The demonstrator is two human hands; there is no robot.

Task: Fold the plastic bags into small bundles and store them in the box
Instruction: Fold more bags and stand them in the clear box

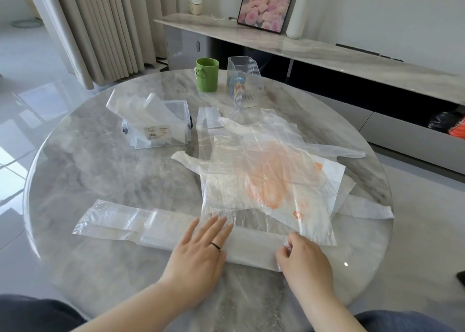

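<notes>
Fingers [217, 227] of our left hand [198, 251] lie straight and slightly spread, flat on the long folded strip of clear plastic bag [161, 231], pressing its middle to the round grey marble table [100, 170]. Our right hand [305, 258] curls its fingertips [289, 243] and thumb round the strip's right end and pinches the film. We see the strip running left to right along the near edge, its handle end reaching well to the left of our left hand. Just behind our fingers lies a flat pile of loose translucent bags [271, 180], one with an orange print; its near edge overlaps the strip. Farther back on the left stands the clear plastic storage box [161, 135], its lid [133, 107] propped tilted in the opening. Beyond are a green cup [207, 74] and a clear ribbed container [245, 82].
</notes>
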